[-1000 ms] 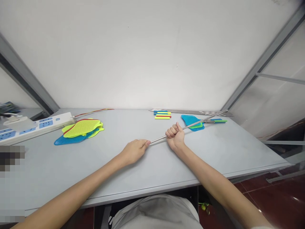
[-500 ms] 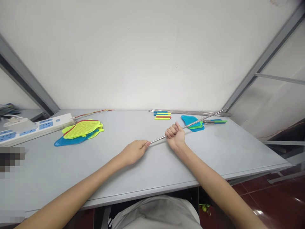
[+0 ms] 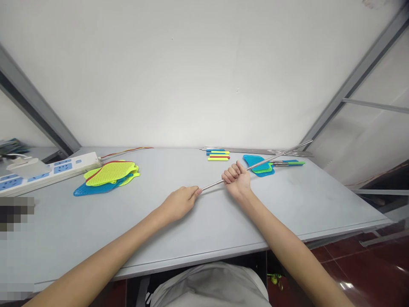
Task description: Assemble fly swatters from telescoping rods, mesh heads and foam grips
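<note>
A thin, shiny metal rod (image 3: 213, 185) slants up to the right above the grey table (image 3: 204, 221), held in both hands. My left hand (image 3: 182, 201) pinches its lower end between thumb and fingers, and that tip is hidden. Farther up the rod, my right hand (image 3: 237, 180) is wrapped round it, palm turned up. Beyond the right hand the rod crosses over blue and green fly swatters (image 3: 255, 161), its free end reaching past the table's back edge.
Several coloured handle tubes (image 3: 218, 158) lie in a row at the back. Behind them is a bundle of metal rods (image 3: 255, 151) along the wall. Yellow and blue swatter heads (image 3: 110, 174) are piled at left, beside a white power strip (image 3: 64, 168).
The rod's far end has shifted a little up and to the right. Both hands keep their hold, and the right hand has turned or moved slightly.
</note>
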